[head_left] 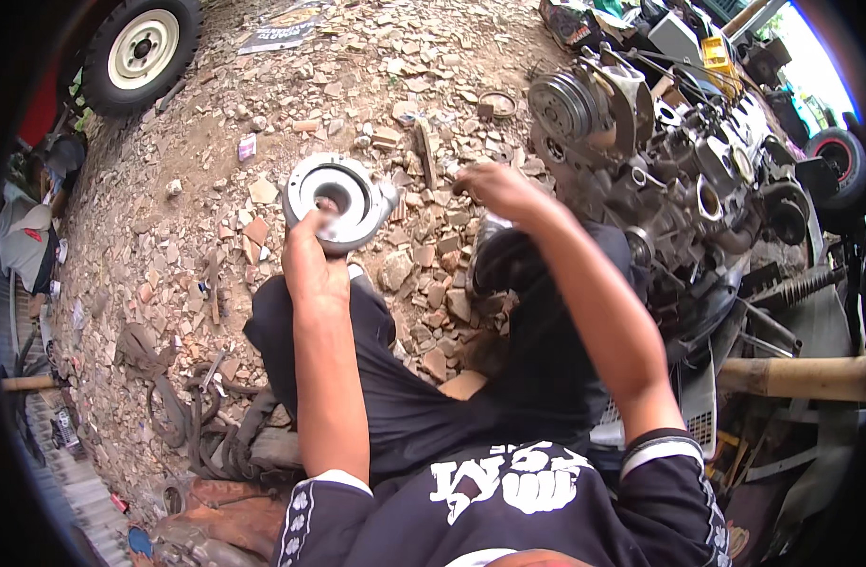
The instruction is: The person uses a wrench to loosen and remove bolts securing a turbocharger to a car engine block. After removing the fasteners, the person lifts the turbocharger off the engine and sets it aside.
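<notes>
My left hand (313,250) grips a round silver turbocharger housing (305,180) by its near edge, thumb reaching into the central bore. The housing has a stepped ring face and a short outlet stub on its right side. It is held above the stony ground, in front of my left knee. My right hand (499,192) is raised over the rubble to the right of the housing, apart from it. Its fingers curl downward, and whatever may be in them is hidden.
A heap of engine parts (688,180) rises close on my right, with a bamboo pole (797,378) below it. Broken stone and tile (433,274) cover the ground. Dark hoses (216,425) lie at lower left. A wheel (142,52) stands at far left.
</notes>
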`<action>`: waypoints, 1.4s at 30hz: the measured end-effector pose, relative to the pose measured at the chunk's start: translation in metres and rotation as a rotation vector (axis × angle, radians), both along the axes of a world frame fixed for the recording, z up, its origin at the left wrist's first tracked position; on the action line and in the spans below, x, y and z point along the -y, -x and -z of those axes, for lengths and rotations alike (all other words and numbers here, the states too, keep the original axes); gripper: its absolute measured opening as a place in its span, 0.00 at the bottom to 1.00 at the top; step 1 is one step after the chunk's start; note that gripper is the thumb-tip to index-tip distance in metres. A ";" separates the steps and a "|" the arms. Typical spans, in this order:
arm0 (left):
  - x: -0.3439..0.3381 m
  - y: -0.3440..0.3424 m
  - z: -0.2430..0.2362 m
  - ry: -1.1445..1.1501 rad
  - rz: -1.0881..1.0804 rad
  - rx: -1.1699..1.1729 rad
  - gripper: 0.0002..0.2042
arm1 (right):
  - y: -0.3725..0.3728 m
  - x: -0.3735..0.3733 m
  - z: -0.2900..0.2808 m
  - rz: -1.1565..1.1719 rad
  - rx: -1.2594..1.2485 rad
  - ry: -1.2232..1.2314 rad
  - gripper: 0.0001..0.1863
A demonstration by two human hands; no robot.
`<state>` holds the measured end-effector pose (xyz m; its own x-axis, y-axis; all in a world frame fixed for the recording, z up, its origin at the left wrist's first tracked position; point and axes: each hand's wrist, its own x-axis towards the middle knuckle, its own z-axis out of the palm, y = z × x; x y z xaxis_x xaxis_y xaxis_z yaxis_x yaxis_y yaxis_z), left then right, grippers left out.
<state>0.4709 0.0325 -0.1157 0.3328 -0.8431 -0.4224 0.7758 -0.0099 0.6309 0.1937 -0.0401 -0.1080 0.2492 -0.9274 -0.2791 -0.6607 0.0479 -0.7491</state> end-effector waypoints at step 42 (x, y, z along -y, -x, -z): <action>0.017 0.048 0.007 -0.403 -0.015 0.360 0.27 | 0.044 0.298 0.350 1.109 -0.221 0.429 0.18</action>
